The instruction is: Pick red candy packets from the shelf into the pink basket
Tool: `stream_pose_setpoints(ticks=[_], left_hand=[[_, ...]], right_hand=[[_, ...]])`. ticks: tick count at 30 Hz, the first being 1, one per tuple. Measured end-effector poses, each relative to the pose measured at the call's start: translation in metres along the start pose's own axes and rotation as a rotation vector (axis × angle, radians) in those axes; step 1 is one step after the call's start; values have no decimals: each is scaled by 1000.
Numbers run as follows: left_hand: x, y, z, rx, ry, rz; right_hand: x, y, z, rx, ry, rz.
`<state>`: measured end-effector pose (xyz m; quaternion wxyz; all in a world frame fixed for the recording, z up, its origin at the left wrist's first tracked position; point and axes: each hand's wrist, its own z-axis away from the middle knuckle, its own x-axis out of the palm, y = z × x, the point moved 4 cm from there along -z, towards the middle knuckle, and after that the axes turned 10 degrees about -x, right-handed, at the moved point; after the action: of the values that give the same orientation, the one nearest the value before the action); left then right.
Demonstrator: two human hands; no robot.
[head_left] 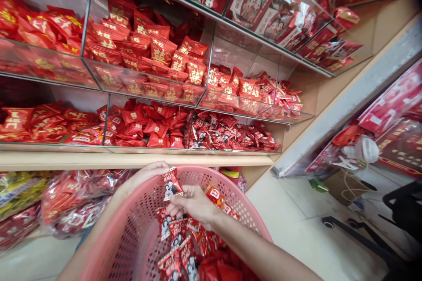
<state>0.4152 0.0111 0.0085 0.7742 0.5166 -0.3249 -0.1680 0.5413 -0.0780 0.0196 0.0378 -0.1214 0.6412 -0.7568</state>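
My right hand [194,204] pinches a small red candy packet [172,184] printed with a cartoon couple and white lettering, just inside the far rim of a pink perforated plastic basket [132,228]. Around the basket's left outer side reaches my left arm, and my left hand [152,170] grips the far rim, its fingers partly hidden behind the packet. Below my right hand lie several matching couple-printed packets [171,263] and plain red ones [214,268]. An orange-red packet [215,195] rests near the right inner wall.
Ahead, shelves with clear dividers hold red packets, among them gold-lettered ones [161,50] and small couple-printed ones [217,131]. Bagged sweets [75,197] lie under the shelf ledge [82,160]. To the right are a chair base [359,237], a white cable and the tiled floor [316,250].
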Motion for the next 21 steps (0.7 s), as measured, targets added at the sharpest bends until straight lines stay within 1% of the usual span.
stream_pose_setpoints(ticks=[3, 6, 8, 10, 12, 15, 17, 19, 21], left_hand=[[2, 0, 2, -12, 0, 13], [2, 2, 5, 6, 19, -1], [2, 3, 6, 12, 31, -6], [1, 3, 6, -1, 36, -5], [0, 2, 4, -12, 33, -3], [-6, 2, 2, 15, 51, -49], [-8, 5, 2, 87, 86, -162], [-9, 7, 4, 136, 135, -248], [-9, 7, 7, 141, 155, -252]], right_hand=[[0, -3, 1, -47, -25, 85], [-4, -4, 1, -37, 14, 114], [-5, -5, -1, -59, 41, 119], [-5, -8, -6, -137, 72, 112], [-4, -13, -12, -244, 98, 99], [-2, -18, -22, -351, 86, 144], [-5, -16, -23, -362, 86, 207], [-12, -12, -18, -337, 80, 257], [-19, -3, -6, -278, 30, 293]])
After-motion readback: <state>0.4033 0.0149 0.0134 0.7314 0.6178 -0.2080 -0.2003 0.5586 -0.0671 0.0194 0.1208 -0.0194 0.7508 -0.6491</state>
